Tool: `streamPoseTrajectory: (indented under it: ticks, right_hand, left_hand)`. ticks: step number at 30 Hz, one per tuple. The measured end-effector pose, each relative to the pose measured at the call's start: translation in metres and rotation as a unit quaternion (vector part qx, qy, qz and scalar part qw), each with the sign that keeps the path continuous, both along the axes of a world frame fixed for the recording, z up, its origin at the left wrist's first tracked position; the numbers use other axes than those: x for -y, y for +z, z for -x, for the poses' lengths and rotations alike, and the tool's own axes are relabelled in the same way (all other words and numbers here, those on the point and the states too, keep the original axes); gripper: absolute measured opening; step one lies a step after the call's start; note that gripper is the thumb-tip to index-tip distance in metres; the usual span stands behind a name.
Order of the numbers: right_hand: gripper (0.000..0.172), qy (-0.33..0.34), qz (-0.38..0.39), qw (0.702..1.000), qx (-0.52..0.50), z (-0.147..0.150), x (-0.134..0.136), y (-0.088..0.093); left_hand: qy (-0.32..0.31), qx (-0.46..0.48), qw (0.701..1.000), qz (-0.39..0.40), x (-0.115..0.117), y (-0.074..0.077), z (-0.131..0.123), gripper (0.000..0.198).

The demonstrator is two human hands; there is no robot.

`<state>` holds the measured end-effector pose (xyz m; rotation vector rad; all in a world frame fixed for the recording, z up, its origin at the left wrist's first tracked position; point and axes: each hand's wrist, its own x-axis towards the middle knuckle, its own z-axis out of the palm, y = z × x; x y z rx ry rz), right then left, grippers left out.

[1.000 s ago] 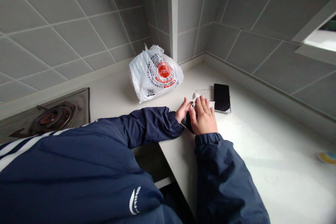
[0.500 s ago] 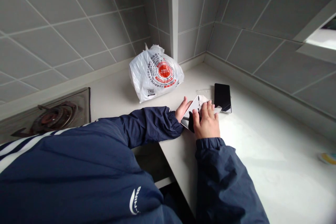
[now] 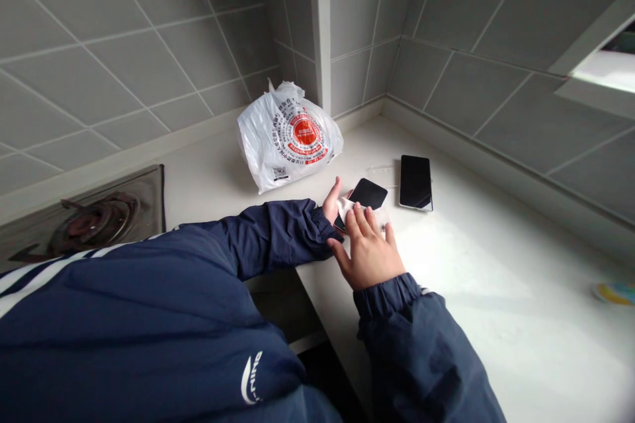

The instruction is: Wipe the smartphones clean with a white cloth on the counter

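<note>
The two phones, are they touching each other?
Apart: the head view shows white countertop between the phone by the hands and the phone to its right.

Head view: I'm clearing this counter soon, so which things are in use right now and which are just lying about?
In use: the smartphone between the left hand and the right hand, and the white cloth against it.

Lying about: the second smartphone, the white plastic bag, the gas burner, the small round coloured item.

Glossy phone glass (image 3: 370, 193), crinkled plastic bag (image 3: 282, 139), smooth matt countertop (image 3: 496, 291)
</note>
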<state>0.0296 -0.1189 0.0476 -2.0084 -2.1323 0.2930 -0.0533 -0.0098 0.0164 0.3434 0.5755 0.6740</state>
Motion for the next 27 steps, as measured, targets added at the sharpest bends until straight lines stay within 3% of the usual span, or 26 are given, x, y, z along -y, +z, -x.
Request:
streamPoseTrajectory:
  ticks: [6, 17, 22, 27]
  right_hand:
    - [0.071, 0.038, 0.029, 0.999, -0.011, 0.012, 0.012, 0.012]
    - [0.075, 0.035, 0.039, 0.998, -0.016, 0.018, 0.009, 0.013]
    - [0.076, 0.021, 0.027, 0.999, -0.015, 0.021, 0.008, 0.011]
    - [0.064, -0.015, -0.005, 1.0, -0.012, 0.021, 0.002, 0.005]
  left_hand:
    - [0.009, -0.008, 1.0, 0.029, 0.002, 0.006, 0.001, 0.083]
    - [-0.028, 0.043, 0.997, 0.051, 0.004, 0.015, -0.003, 0.093]
    - [-0.02, 0.038, 0.998, 0.051, 0.003, 0.011, -0.001, 0.085]
    - [-0.037, 0.006, 0.997, 0.07, 0.001, 0.008, 0.003, 0.076]
